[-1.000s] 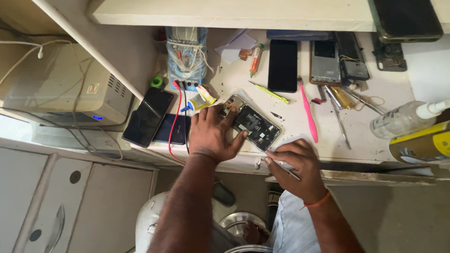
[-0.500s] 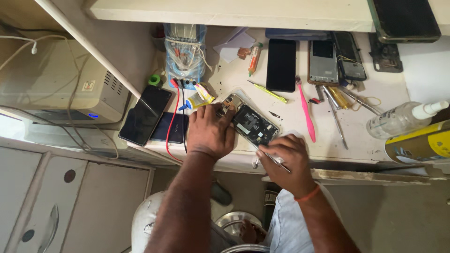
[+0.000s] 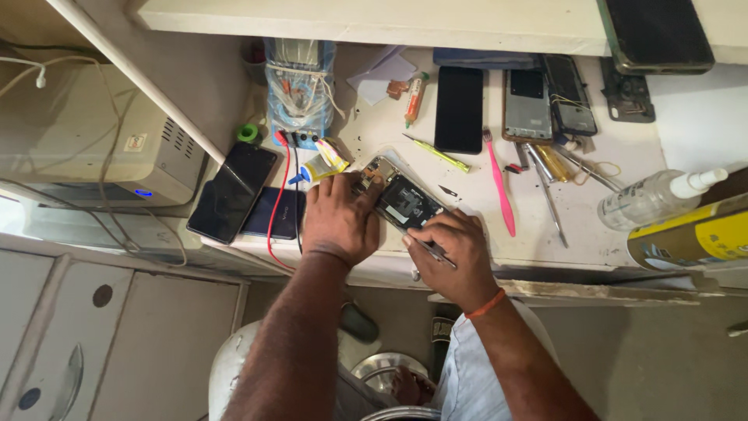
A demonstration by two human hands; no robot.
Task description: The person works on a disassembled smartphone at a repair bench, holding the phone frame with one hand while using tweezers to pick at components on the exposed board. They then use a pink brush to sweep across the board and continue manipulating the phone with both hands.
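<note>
Fingers of the left hand [image 3: 340, 218] lie spread and pressed flat on the upper end of an opened phone [image 3: 403, 201], apparently pinning it so it cannot slide on the white desk [image 3: 600, 222]. The right hand [image 3: 456, 251] meets it from five o'clock, its fingers pinched around a slim metal tool [image 3: 430, 251] whose tip sits at the phone's lower edge, a grip that looks suited to fine work on the exposed black innards. The phone lies tilted near the desk's front edge, close to the person's body.

At ten o'clock from the phone, red and black leads [image 3: 282, 187] run down from a plastic-wrapped meter [image 3: 297, 93], passing two dark phones [image 3: 231, 191] laid at the desk's left corner. At two o'clock rest a yellow-green pen-shaped tool [image 3: 438, 153], a black phone lying face down [image 3: 459, 108], a pink toothbrush [image 3: 499, 185] and tweezers [image 3: 546, 191], all within arm's reach. Farther out at three o'clock stand a clear squeeze bottle [image 3: 650, 199] and a yellow can [image 3: 697, 238], lying on their sides in this view. A beige box with a blue light [image 3: 93, 148] sits on the lower shelf at nine o'clock.
</note>
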